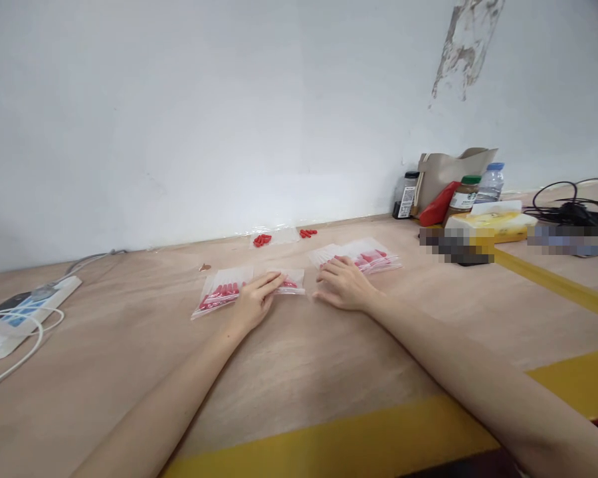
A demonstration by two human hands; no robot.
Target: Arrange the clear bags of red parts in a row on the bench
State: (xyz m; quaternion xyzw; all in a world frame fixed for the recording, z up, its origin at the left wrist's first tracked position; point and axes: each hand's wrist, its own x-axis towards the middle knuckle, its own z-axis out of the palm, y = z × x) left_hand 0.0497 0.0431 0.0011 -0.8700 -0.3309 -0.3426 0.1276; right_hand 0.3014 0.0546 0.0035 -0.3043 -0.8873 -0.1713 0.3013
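Note:
My left hand (257, 299) lies with its fingers stretched out over a small clear zip bag (296, 273) with red pieces inside. Left of that hand, more clear bags (219, 295) with red capsule-like pieces overlap each other. My right hand (346, 285) rests with fingers spread and slightly bent on the near left side of another group of overlapping bags (379, 255), also with red pieces. Parts of the bags are hidden under both hands. Behind them, close to the wall, are a small pile of loose-looking red pieces (262, 240) and several more red pieces (307, 234) by clear plastic.
On the right stand a grey bag (441, 174), a dark bottle (406, 195), a green-lidded jar (462, 198), a water bottle (491, 182) and a yellow tissue pack (493, 227). Black cables (575, 211) lie beyond. A power strip (34, 312) with white cables is at left.

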